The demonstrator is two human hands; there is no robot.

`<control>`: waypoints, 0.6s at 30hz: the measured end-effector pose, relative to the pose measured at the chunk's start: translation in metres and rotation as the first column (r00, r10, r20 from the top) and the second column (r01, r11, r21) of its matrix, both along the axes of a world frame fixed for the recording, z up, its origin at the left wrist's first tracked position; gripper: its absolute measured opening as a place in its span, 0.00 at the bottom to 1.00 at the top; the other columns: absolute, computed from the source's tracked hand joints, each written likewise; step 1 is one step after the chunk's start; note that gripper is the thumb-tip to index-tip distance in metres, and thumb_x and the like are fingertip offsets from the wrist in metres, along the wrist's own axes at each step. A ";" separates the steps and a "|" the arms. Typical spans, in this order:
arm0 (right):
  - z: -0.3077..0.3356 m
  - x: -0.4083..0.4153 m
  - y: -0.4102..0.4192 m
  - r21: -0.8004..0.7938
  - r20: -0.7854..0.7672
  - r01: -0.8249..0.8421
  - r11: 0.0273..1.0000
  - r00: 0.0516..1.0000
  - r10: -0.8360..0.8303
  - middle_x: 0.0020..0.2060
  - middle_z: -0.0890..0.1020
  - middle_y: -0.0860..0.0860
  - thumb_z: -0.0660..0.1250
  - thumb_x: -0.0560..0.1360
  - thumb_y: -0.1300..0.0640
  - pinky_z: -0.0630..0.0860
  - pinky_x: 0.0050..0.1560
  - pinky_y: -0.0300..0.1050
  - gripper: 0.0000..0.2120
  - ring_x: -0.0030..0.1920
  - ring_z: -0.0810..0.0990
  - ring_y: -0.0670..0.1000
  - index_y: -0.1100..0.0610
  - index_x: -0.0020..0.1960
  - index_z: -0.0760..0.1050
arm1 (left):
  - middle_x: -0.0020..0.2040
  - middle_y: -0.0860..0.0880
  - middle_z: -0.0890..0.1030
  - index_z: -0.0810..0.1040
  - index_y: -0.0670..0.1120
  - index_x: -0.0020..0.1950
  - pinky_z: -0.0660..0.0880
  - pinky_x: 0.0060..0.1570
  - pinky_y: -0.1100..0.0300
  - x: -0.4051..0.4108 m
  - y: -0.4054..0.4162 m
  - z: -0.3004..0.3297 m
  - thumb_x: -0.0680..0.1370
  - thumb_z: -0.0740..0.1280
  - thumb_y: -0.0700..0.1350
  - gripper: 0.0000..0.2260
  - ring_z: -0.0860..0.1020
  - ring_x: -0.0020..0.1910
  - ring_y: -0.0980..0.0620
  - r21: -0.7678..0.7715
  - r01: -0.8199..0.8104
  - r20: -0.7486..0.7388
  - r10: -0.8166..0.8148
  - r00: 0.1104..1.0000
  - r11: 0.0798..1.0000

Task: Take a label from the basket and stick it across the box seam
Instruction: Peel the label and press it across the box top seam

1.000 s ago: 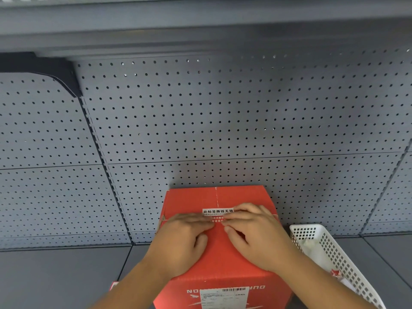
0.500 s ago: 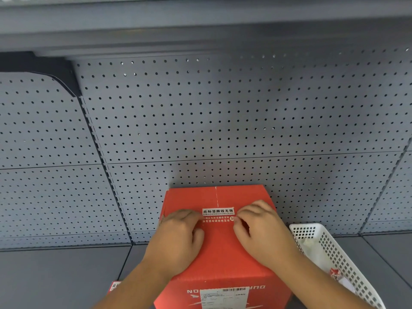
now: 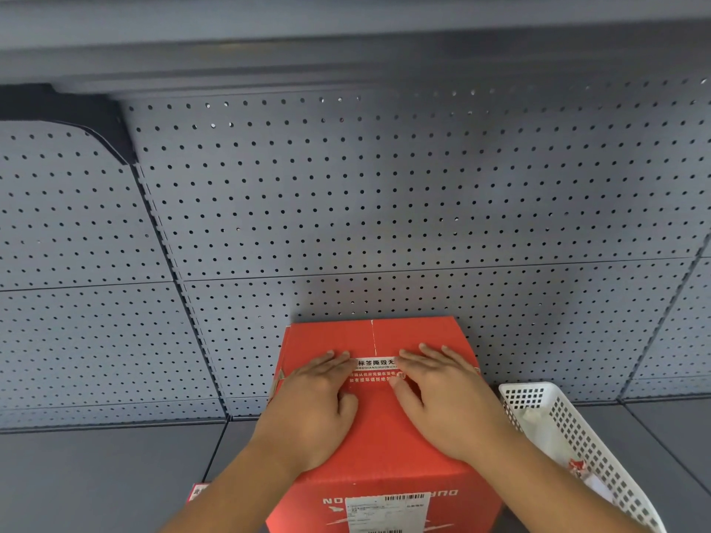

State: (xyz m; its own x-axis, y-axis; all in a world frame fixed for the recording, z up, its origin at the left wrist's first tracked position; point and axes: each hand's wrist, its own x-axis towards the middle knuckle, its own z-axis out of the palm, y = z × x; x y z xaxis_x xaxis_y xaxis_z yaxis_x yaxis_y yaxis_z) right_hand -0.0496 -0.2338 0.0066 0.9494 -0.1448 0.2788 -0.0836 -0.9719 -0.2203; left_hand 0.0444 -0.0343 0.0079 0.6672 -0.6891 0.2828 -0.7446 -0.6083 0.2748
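Note:
A red cardboard box (image 3: 384, 448) stands on the grey shelf against the pegboard. A white and red label (image 3: 375, 369) lies across the seam (image 3: 372, 334) on its top. My left hand (image 3: 311, 409) rests flat on the box top, fingertips on the label's left end. My right hand (image 3: 442, 398) lies flat too, fingers spread, touching the label's right end. Neither hand holds anything. A white perforated basket (image 3: 577, 428) sits right of the box with more labels (image 3: 577, 465) inside.
A grey pegboard wall (image 3: 384, 205) rises behind the box, with a shelf (image 3: 346, 51) overhead. Part of a red and white piece (image 3: 198, 492) shows on the grey shelf (image 3: 96, 475) beside my left forearm.
Both hands have slid apart along the label, from meeting over its middle to resting flat at its two ends. The label's printed middle now shows.

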 end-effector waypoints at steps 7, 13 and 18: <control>0.000 0.002 0.000 0.017 0.010 0.048 0.999 0.999 -0.048 0.72 0.76 0.46 0.53 0.82 0.42 0.56 0.79 0.46 0.24 0.76 0.67 0.48 0.50 0.72 0.74 | 0.75 0.54 0.73 0.72 0.52 0.74 0.60 0.77 0.55 0.002 -0.002 -0.004 0.77 0.55 0.52 0.25 0.64 0.76 0.56 -0.018 -0.092 -0.011 0.092 0.996 0.996; 0.001 0.000 0.001 0.012 0.020 0.088 0.996 0.996 -0.088 0.70 0.79 0.47 0.55 0.81 0.42 0.64 0.77 0.48 0.24 0.74 0.71 0.49 0.50 0.71 0.76 | 0.69 0.52 0.80 0.78 0.50 0.68 0.69 0.71 0.49 0.000 0.001 -0.006 0.75 0.54 0.53 0.25 0.73 0.71 0.51 -0.040 -0.148 0.042 0.150 0.988 0.988; 0.004 -0.002 0.004 0.002 -0.002 0.102 0.995 0.995 -0.102 0.71 0.78 0.47 0.56 0.81 0.43 0.66 0.75 0.49 0.24 0.74 0.71 0.49 0.50 0.71 0.75 | 0.63 0.52 0.82 0.80 0.50 0.63 0.73 0.65 0.48 -0.005 0.001 -0.002 0.75 0.56 0.54 0.22 0.77 0.62 0.48 0.004 -0.201 0.099 0.199 0.975 0.980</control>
State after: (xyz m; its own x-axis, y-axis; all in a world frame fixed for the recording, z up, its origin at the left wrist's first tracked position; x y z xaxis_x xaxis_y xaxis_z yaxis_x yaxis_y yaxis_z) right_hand -0.0512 -0.2299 0.0109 0.9302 -0.2417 0.2762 -0.1830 -0.9578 -0.2217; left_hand 0.0394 -0.0336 0.0062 0.7616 -0.5487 0.3450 -0.6303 -0.7509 0.1972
